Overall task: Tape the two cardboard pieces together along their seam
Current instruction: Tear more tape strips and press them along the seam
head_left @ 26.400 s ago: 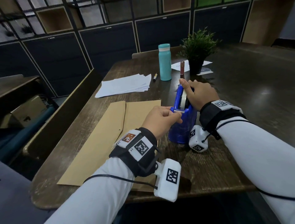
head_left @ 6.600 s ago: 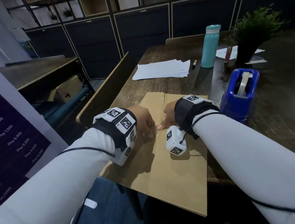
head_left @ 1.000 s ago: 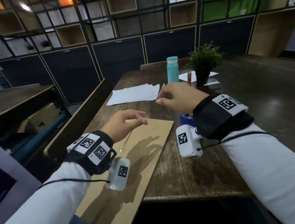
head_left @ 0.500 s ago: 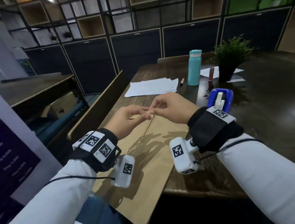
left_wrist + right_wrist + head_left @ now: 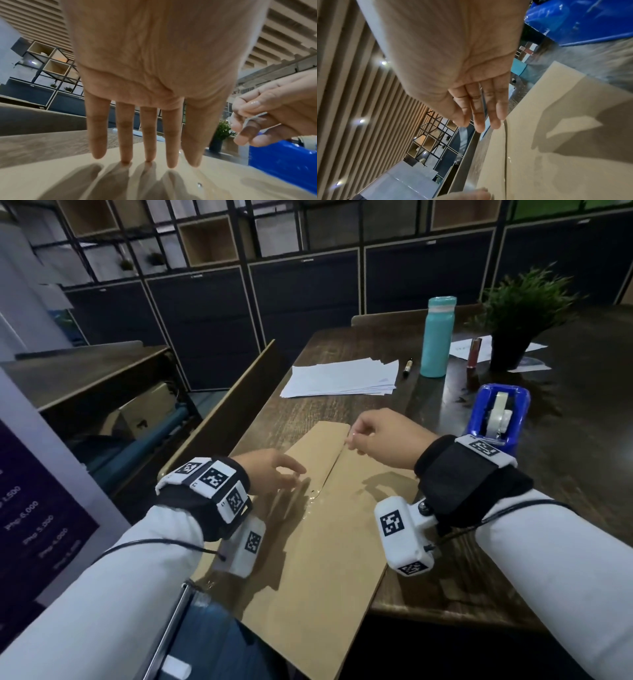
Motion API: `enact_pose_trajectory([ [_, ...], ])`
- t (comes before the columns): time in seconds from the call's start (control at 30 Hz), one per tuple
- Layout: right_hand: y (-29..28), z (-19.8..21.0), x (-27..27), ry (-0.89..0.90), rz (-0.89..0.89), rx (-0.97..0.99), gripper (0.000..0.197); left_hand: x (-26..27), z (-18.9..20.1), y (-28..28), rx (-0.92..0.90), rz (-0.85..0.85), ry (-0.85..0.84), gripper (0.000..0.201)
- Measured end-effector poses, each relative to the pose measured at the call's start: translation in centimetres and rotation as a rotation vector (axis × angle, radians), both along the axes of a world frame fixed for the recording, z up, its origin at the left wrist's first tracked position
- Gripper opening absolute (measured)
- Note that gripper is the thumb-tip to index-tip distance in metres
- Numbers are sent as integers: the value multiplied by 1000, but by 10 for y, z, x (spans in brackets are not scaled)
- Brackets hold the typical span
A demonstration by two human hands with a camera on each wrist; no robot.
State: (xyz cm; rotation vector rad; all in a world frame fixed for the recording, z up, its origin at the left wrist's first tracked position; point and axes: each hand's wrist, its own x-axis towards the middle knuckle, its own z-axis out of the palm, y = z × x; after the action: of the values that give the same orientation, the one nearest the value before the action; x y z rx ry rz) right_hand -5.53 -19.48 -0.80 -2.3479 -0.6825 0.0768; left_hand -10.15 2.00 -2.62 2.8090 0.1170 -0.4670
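Two brown cardboard pieces, the left (image 5: 320, 445) and the right (image 5: 342, 542), lie side by side on the wooden table, and their seam (image 5: 330, 472) runs away from me. My right hand (image 5: 351, 436) hovers at the seam's far end and pinches a strip of clear tape (image 5: 255, 117) between thumb and fingers. The strip (image 5: 483, 102) shows along those fingers. My left hand (image 5: 291, 474) has straight, spread fingers, with its fingertips (image 5: 125, 161) touching the left piece beside the seam. A glossy patch (image 5: 313, 496) shines on the seam's middle.
A blue tape dispenser (image 5: 496, 419) stands right of my right hand. Behind it are a stack of white paper (image 5: 342, 378), a pen (image 5: 408, 367), a teal bottle (image 5: 436, 337) and a potted plant (image 5: 513, 313). The cardboard overhangs the table's near edge (image 5: 428, 609).
Half a second ago both hands held the tape strip above the cardboard. The left hand has let go and dropped onto the left piece; the right has carried the tape's end to the seam's far end.
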Motion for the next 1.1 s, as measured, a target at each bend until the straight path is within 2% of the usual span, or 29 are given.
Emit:
enact_pose_trajectory([
  [0.17, 9, -13, 8, 164, 28, -19, 21, 0, -7, 7, 119, -74, 62, 28],
  [0.5, 40, -17, 11, 200, 126, -194, 17, 0, 1, 10, 160, -139, 49, 19],
  [0.63, 49, -21, 14, 239, 128, -238, 21, 6, 1, 5, 165, -146, 20, 23],
  [0.77, 51, -26, 17, 288, 109, -255, 22, 13, 0, 5, 168, -144, 65, 35],
  [1.1, 53, -31, 22, 332, 100, -273, 26, 19, -8, 11, 200, -166, 44, 37],
])
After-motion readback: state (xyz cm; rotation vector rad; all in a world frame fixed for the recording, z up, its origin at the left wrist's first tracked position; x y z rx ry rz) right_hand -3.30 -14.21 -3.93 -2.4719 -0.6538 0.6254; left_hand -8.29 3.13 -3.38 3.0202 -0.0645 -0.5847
